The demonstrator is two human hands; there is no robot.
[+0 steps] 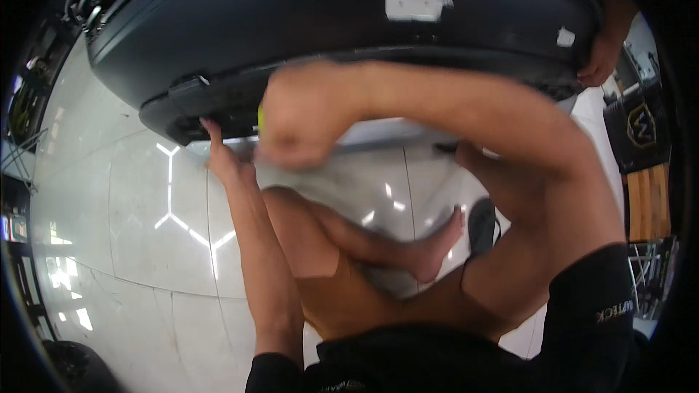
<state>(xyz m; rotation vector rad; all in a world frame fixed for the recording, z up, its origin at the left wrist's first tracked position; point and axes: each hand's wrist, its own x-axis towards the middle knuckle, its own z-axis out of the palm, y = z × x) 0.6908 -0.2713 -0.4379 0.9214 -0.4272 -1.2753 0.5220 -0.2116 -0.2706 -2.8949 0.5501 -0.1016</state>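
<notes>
A large dark, smooth car panel (291, 7), seemingly a bumper, spans the top of the view, with a silvery strip (386, 131) along its lower edge. My left hand (226, 156) grips that lower edge at the left, its thumb lying upward on the black trim. My right hand (298, 116), blurred, is closed on a yellow object (260, 120) in front of the panel's lower trim; most of that object is hidden by the hand. A white fitting (411, 4) and a small white patch (565, 36) are on the panel.
Another person's hand (598, 62) rests at the panel's right end. My bare foot (437, 247) and a dark sandal (480, 225) are on the glossy tiled floor (116, 211). A black item with a gold emblem (619, 131) and a wooden board (648, 204) are at the right.
</notes>
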